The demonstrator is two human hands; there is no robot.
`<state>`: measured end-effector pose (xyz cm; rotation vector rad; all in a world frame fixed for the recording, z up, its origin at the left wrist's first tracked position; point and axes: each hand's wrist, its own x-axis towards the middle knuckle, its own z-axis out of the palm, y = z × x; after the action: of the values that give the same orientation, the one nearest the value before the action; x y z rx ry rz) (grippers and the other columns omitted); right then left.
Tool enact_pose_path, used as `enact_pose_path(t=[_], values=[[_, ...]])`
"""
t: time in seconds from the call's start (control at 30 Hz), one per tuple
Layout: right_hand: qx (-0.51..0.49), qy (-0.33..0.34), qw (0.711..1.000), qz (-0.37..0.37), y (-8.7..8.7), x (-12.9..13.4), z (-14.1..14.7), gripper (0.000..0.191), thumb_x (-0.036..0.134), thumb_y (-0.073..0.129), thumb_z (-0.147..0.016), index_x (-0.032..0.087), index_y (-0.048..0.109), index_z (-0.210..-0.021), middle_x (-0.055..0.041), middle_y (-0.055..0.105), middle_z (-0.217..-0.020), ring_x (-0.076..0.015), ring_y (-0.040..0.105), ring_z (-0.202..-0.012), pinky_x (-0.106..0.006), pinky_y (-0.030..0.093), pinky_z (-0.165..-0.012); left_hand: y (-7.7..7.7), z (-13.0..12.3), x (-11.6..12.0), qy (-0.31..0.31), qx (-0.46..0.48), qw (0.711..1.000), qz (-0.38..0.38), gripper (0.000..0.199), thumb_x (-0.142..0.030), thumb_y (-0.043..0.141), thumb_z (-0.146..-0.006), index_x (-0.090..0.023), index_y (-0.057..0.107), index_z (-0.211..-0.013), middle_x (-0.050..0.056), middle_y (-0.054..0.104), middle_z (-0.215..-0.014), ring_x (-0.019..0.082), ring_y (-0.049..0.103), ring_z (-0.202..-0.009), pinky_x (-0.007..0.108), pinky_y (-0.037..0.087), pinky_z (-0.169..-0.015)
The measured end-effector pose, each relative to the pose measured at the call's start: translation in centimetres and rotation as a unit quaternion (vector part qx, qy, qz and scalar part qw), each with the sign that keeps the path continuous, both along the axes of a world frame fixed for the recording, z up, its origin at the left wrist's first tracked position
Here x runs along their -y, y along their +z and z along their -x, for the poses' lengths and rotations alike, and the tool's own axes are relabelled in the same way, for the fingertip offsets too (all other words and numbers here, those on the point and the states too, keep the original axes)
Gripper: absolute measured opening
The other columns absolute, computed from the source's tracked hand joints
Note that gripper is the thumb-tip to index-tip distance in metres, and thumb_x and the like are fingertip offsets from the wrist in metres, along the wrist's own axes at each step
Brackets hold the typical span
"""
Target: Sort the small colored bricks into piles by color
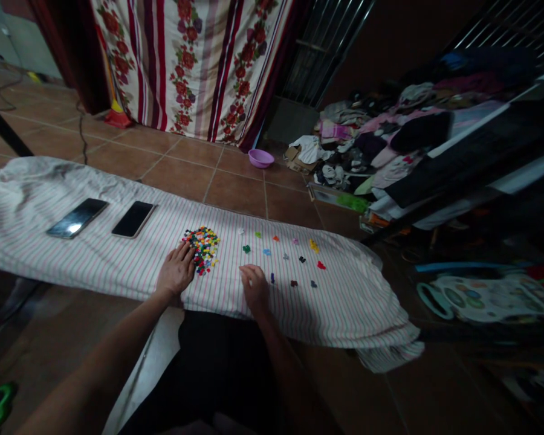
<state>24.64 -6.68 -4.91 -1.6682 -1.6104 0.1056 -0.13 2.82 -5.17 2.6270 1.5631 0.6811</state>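
On a striped cloth (163,254) lies a pile of small multicoloured pieces (205,246). My left hand (178,267) rests at the pile's left edge, fingers spread with the tips touching it. My right hand (254,288) is just right of the pile, fingers curled, thumb and forefinger near each other; whatever is between them is too small to make out. Beyond it, small groups sorted by colour form rows: green pieces (246,249), light blue pieces (266,252), yellow pieces (314,245), red pieces (321,265) and a dark blue piece (272,278) beside my right hand.
Two phones, one dark (78,218) and one with a pale edge (133,219), lie on the cloth at the left. A purple bowl (261,159) sits on the tiled floor. Heaped clothes (381,136) are at the right, and a floral curtain (190,66) hangs behind.
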Motion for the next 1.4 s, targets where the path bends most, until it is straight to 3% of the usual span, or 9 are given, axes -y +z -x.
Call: enact_pose_path(t=[0.13, 0.27, 0.53, 0.87, 1.07, 1.4], values=[[-0.033, 0.055, 0.995, 0.077, -0.3, -1.3, 3.8, 0.027, 0.020, 0.050, -0.091, 0.024, 0.072, -0.105, -0.0052, 0.066, -0.100, -0.0171, 0.064, -0.089, -0.028, 0.052, -0.080, 0.2, 0.0, 0.1, -0.005, 0.005, 1.000, 0.005, 0.047, -0.029, 0.036, -0.094, -0.012, 0.056, -0.133, 0.016, 0.050, -0.146, 0.030, 0.040, -0.141, 0.047, 0.038, -0.112], [-0.015, 0.081, 0.991, 0.103, 0.0, -2.5, 6.4, 0.024, 0.021, 0.054, -0.091, 0.025, 0.071, -0.108, -0.0045, 0.066, -0.101, -0.0165, 0.063, -0.090, -0.027, 0.051, -0.082, 0.2, 0.0, 0.1, -0.009, 0.012, 1.000, 0.006, 0.046, -0.028, 0.036, -0.094, -0.012, 0.057, -0.132, 0.016, 0.050, -0.146, 0.029, 0.040, -0.141, 0.047, 0.038, -0.112], [0.061, 0.030, 0.986, 0.149, 0.8, -3.5, 8.5, 0.015, 0.024, 0.059, -0.091, 0.024, 0.069, -0.101, -0.0043, 0.066, -0.098, -0.0182, 0.062, -0.093, -0.028, 0.047, -0.083, 0.1, -0.1, 0.1, -0.005, 0.019, 1.000, 0.002, 0.047, -0.031, 0.034, -0.096, -0.011, 0.057, -0.131, 0.017, 0.050, -0.146, 0.029, 0.040, -0.141, 0.047, 0.037, -0.112], [-0.002, 0.034, 0.994, 0.103, 0.2, -3.2, 8.2, 0.013, 0.021, 0.055, -0.090, 0.025, 0.067, -0.094, -0.0026, 0.066, -0.094, -0.0179, 0.062, -0.088, -0.029, 0.048, -0.083, -0.2, -0.1, 0.1, -0.008, 0.031, 0.999, -0.025, 0.047, -0.032, 0.033, -0.094, -0.014, 0.059, -0.129, 0.017, 0.054, -0.143, 0.029, 0.043, -0.139, 0.048, 0.039, -0.110], [-0.035, 0.030, 0.994, 0.095, 0.7, -2.9, 7.3, 0.017, 0.018, 0.055, -0.088, 0.024, 0.066, -0.099, -0.0023, 0.067, -0.094, -0.0167, 0.062, -0.086, -0.027, 0.049, -0.083, -0.4, 0.0, 0.0, -0.012, 0.025, 0.999, -0.026, 0.047, -0.033, 0.033, -0.094, -0.012, 0.059, -0.127, 0.018, 0.054, -0.141, 0.030, 0.044, -0.138, 0.048, 0.040, -0.109], [-0.097, -0.005, 0.994, 0.044, 1.6, -2.3, 2.6, 0.023, 0.024, 0.050, -0.091, 0.024, 0.071, -0.101, -0.0035, 0.070, -0.096, -0.0161, 0.065, -0.086, -0.027, 0.052, -0.079, -1.0, 0.2, -0.2, -0.022, 0.019, 0.999, -0.029, 0.049, -0.035, 0.031, -0.094, -0.011, 0.057, -0.128, 0.020, 0.054, -0.141, 0.031, 0.043, -0.138, 0.050, 0.040, -0.108]])
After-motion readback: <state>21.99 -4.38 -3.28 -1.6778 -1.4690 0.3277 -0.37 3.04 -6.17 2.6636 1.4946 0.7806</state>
